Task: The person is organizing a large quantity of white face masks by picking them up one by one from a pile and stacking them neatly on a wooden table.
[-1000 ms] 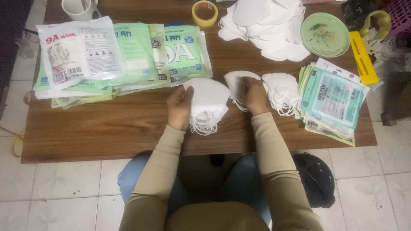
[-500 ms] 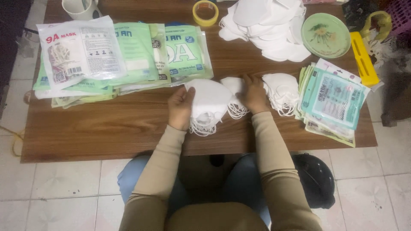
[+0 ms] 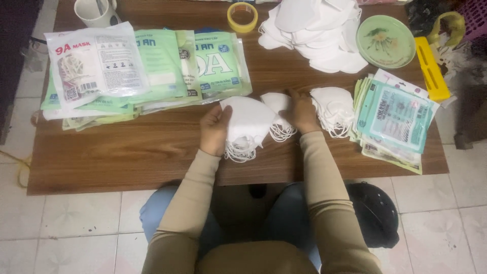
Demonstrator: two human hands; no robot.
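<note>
Two hands work at the desk's (image 3: 127,152) near edge. The left hand (image 3: 214,129) has its fingers clamped on a stack of white face masks (image 3: 248,124), and the right hand (image 3: 300,112) presses curled fingers on a single mask (image 3: 276,104), now drawn up against the stack instead of lying apart. A small pile of masks (image 3: 333,107) sits just right.

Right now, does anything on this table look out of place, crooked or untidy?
Mostly tidy. The loose white masks at the far edge lie in an uneven heap, and the packet stack on the right is fanned out askew.
</note>
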